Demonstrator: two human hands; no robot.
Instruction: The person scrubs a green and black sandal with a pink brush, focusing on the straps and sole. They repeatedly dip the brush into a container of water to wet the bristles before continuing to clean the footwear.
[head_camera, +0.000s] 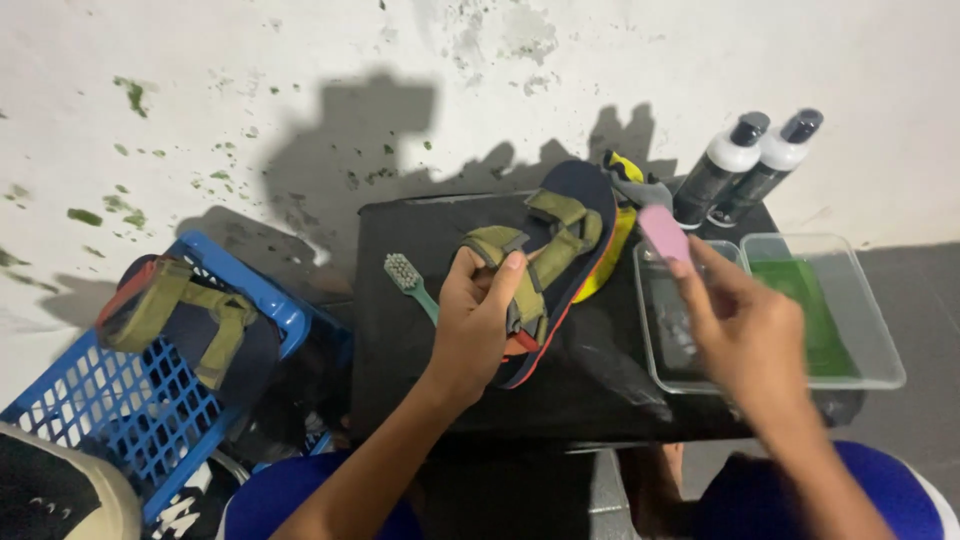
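two hands worked over a black desk (600, 400) set against a stained white wall (250, 70). the left hand (475, 320) had its grip closed around a sandal (555, 260) with olive straps and a dark sole edged in red, the thumb hooked over a strap, holding the sandal tilted up near the middle of the desk with its toe pointing toward the far edge. the right hand (745, 330), blurred, held a small pink block (663, 232) pinched between its fingers, above the near-left rim of a clear plastic tray (880, 350). that tray sat at the desk's right edge and had two compartments, the right one holding green liquid (815, 310).

a green toothbrush (410, 283) lay on the desk just left of the left hand, bristles toward the far edge. a yellow and grey brush (630, 185) rested behind the sandal at the far edge. two dark bottles (745, 165) with white necks and black caps stood side by side at the far right corner, leaning against the wall.

a blue plastic basket (140, 400) stood on the floor off the desk's left edge, with a second matching sandal (185, 320) lying in it.
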